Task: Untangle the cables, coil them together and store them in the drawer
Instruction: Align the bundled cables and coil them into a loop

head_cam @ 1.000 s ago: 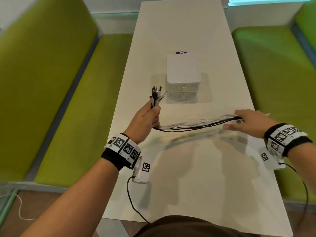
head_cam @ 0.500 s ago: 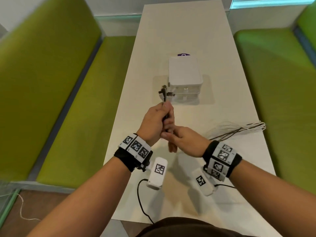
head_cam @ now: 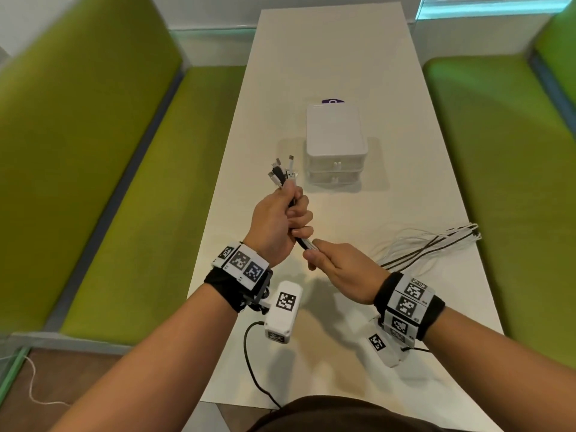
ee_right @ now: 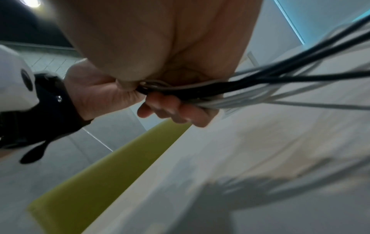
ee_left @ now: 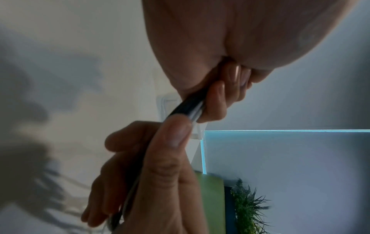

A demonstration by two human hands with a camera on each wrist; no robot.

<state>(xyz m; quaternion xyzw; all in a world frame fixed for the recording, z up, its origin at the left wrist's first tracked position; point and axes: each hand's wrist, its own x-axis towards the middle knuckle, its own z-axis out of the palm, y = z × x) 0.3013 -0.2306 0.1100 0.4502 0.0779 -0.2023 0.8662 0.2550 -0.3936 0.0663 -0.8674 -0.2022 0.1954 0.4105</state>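
Left hand (head_cam: 276, 224) is clenched around the cables (head_cam: 430, 244) below their plugs; right hand (head_cam: 344, 269) is curled on them just nearer. Loose ends are trailed right across the table (head_cam: 327, 57), near the closed drawer box (head_cam: 335, 141).

My left hand (ee_left: 210, 47) grips black and white cables (ee_left: 186, 109). My right hand (ee_left: 152, 182) pinches them just below.
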